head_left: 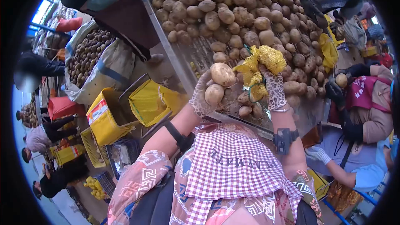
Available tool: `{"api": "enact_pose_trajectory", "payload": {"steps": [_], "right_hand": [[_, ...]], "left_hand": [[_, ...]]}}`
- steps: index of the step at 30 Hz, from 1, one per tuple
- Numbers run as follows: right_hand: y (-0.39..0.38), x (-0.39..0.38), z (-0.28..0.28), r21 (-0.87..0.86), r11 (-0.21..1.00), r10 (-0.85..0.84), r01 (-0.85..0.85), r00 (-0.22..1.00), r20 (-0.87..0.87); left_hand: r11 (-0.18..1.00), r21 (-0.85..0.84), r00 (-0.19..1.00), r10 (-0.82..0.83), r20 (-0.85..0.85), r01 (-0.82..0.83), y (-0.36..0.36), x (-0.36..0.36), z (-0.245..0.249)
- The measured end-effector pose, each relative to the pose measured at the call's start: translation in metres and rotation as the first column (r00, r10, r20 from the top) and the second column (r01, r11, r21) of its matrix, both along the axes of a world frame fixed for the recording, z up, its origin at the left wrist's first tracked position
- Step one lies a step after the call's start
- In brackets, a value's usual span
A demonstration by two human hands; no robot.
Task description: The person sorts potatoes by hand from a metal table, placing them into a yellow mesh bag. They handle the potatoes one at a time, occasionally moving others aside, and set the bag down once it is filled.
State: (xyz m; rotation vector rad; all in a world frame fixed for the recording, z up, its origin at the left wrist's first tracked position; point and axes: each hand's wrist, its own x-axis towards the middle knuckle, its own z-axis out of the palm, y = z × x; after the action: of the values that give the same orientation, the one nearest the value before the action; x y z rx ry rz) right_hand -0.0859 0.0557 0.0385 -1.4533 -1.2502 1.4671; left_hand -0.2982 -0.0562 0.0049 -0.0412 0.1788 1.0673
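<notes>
My left hand (198, 101), in a leopard-print glove, is closed around two potatoes: a larger upper potato (223, 74) and a lower potato (214, 94). Both look pale brown and fairly clean. In a matching glove, my right hand (275, 89) grips a crumpled yellow mesh bag (252, 68) with green edging; its fingers are partly covered by the mesh. Under both hands is a metal sorting table (168, 52). A large heap of potatoes (241, 14) covers its far and right parts, and a few small potatoes (245, 111) lie between my hands.
Left of the table stand a yellow crate (109, 118), a yellow mesh bag on a frame (152, 102) and a large white sack (106, 73) of potatoes. At right, a co-worker in a maroon vest (361, 93) holds a potato (341, 80). Another person's dark-gloved hand (312, 9) reaches over the heap.
</notes>
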Motion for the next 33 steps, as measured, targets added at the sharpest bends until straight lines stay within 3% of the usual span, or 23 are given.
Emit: {"api": "enact_pose_trajectory", "payload": {"steps": [2,3,4,5,6,8,10,11,12,14,15,17,19,21,23,24,25,26,27,28,29,30,33], "right_hand": [[-0.013,-0.022,-0.001,0.060,0.998,-0.011,0.007,0.998,0.068],[-0.017,-0.031,-0.019,0.304,0.942,0.102,-0.144,0.983,0.151],[-0.020,-0.040,-0.029,0.516,0.805,0.181,-0.291,0.950,0.254],[-0.028,-0.064,-0.013,0.743,0.498,0.296,-0.447,0.893,0.340],[-0.044,-0.089,0.022,0.731,0.569,0.508,-0.376,0.860,0.047],[-0.042,-0.078,0.001,0.598,0.456,0.434,-0.659,0.751,0.497],[-0.035,-0.077,-0.009,0.415,0.849,0.218,-0.326,0.933,0.286],[-0.031,-0.072,-0.002,0.226,0.952,0.189,-0.209,0.976,0.106],[-0.027,-0.064,-0.006,-0.074,0.997,-0.009,0.001,0.994,-0.107],[-0.028,-0.042,-0.016,-0.418,0.901,-0.265,0.113,0.908,-0.324],[-0.029,-0.025,-0.028,-0.422,0.901,-0.256,0.102,0.910,-0.327],[-0.040,0.002,-0.049,-0.505,0.863,-0.321,-0.006,0.765,-0.558],[-0.057,0.018,-0.042,-0.548,0.836,-0.362,-0.019,0.732,-0.577],[-0.074,0.045,-0.049,-0.591,0.807,-0.446,0.024,0.681,-0.581],[-0.095,0.082,-0.051,-0.593,0.802,-0.493,0.070,0.639,-0.590],[-0.104,0.102,-0.052,-0.592,0.798,-0.525,0.113,0.611,-0.592],[-0.123,0.124,-0.047,-0.581,0.800,-0.547,0.150,0.581,-0.603],[-0.136,0.137,-0.050,-0.565,0.802,-0.569,0.195,0.540,-0.620],[-0.151,0.147,-0.050,-0.546,0.804,-0.580,0.233,0.505,-0.639],[-0.162,0.157,-0.048,-0.520,0.815,-0.576,0.255,0.463,-0.674],[-0.171,0.161,-0.050,-0.501,0.818,-0.575,0.283,0.428,-0.697],[-0.179,0.163,-0.051,-0.482,0.821,-0.571,0.307,0.394,-0.721],[-0.200,0.166,-0.054,-0.432,0.826,-0.545,0.362,0.317,-0.776]], "left_hand": [[0.991,0.014,0.980,0.133,0.145,-0.137,0.000,-0.007,0.010],[0.978,-0.046,0.958,0.208,0.199,-0.203,-0.001,-0.008,0.020],[0.975,-0.042,0.955,0.222,0.195,-0.218,-0.003,-0.008,0.023],[0.911,-0.104,0.912,0.406,0.055,-0.399,-0.006,-0.008,0.025],[0.810,-0.142,0.822,0.562,-0.092,-0.570,-0.007,-0.008,0.026],[0.789,-0.170,0.804,0.556,-0.210,-0.590,-0.013,-0.016,0.023],[0.928,0.181,0.916,0.262,0.304,-0.325,-0.030,-0.040,0.014],[0.928,0.100,0.911,0.326,0.253,-0.360,-0.040,-0.047,0.016],[0.921,0.096,0.905,0.344,0.252,-0.377,-0.047,-0.058,0.009],[0.916,-0.026,0.916,0.401,0.024,-0.400,-0.069,-0.077,-0.008],[0.899,-0.080,0.902,0.428,-0.061,-0.431,-0.076,-0.087,-0.005],[0.859,-0.091,0.861,0.490,-0.133,-0.503,-0.096,-0.113,-0.010],[0.823,-0.109,0.822,0.530,-0.207,-0.558,-0.119,-0.138,-0.022],[0.715,-0.277,0.756,0.530,-0.384,-0.642,-0.136,-0.164,-0.042],[0.505,-0.498,0.697,0.366,-0.616,-0.705,-0.141,-0.188,-0.079],[0.522,-0.510,0.703,0.286,-0.651,-0.684,-0.155,-0.215,-0.135],[0.501,-0.470,0.593,0.114,-0.797,-0.727,-0.146,-0.209,-0.130],[0.513,-0.410,0.366,-0.191,-0.911,-0.754,-0.133,-0.201,-0.124],[0.556,-0.314,0.052,-0.435,-0.899,-0.769,-0.119,-0.191,-0.105],[0.764,-0.082,-0.255,-0.313,-0.915,-0.640,-0.122,-0.218,-0.151],[0.805,0.227,-0.490,-0.090,-0.867,-0.549,-0.099,-0.193,-0.128],[0.801,0.410,-0.567,0.110,-0.816,-0.436,-0.074,-0.167,-0.105],[0.888,0.444,-0.217,0.412,-0.885,-0.121,-0.011,-0.049,-0.009]]}}
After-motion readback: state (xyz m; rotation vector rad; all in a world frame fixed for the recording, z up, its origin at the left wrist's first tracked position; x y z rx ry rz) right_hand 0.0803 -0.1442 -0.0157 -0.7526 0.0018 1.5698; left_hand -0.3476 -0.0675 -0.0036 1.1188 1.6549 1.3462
